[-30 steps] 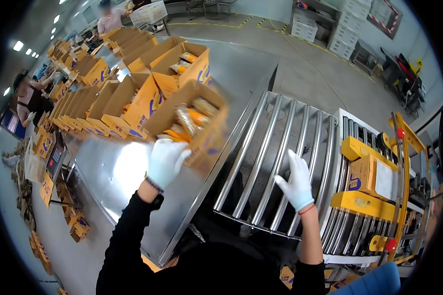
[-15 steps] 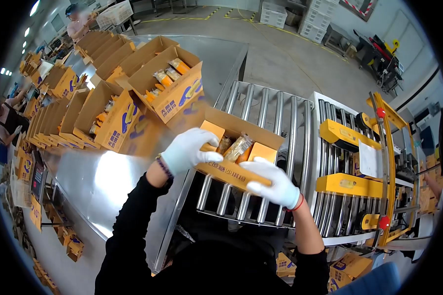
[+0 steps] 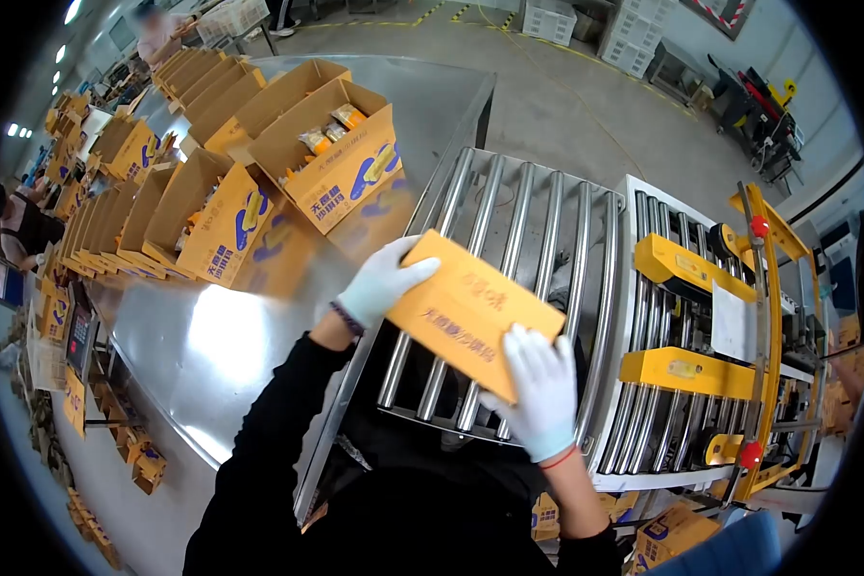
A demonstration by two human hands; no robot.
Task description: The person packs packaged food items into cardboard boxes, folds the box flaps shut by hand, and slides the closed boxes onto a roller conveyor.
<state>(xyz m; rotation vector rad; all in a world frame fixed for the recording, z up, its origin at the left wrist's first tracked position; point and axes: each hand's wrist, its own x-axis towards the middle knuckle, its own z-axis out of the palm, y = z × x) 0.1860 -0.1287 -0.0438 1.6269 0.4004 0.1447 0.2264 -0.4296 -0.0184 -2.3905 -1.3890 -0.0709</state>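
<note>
While both gloved hands of the person hold it over the roller conveyor (image 3: 600, 288), the orange carton (image 3: 475, 312) presents a flat printed face to the camera, its long edges running obliquely from upper left to lower right. The left hand (image 3: 384, 285) is closed on the left end, thumb laid across the face near the upper corner; its other fingers are largely hidden. The right hand (image 3: 540, 392) grips the opposite end, its fingers over the right edge and its thumb at the near corner. Whether the underside rests on the rollers cannot be told from this angle. A red cord (image 3: 559, 458) circles the right wrist; a dark bracelet (image 3: 347, 319) circles the left.

To the left lies a steel bench (image 3: 302, 312), its surface reflecting bright light. On it stands an open-topped carton (image 3: 355, 187) with wrapped packets (image 3: 314, 141) inside; near it, a second open carton (image 3: 223, 230) fronts a row of similar ones.

To the right of the conveyor, a machine carries two yellow guides, one farther (image 3: 691, 267) and one nearer (image 3: 686, 372), with a white sheet (image 3: 732, 322) between them and red knobs (image 3: 759, 227) on its upright frame. In the background at upper left, a co-worker (image 3: 158, 36) stands beyond the row of cartons.
</note>
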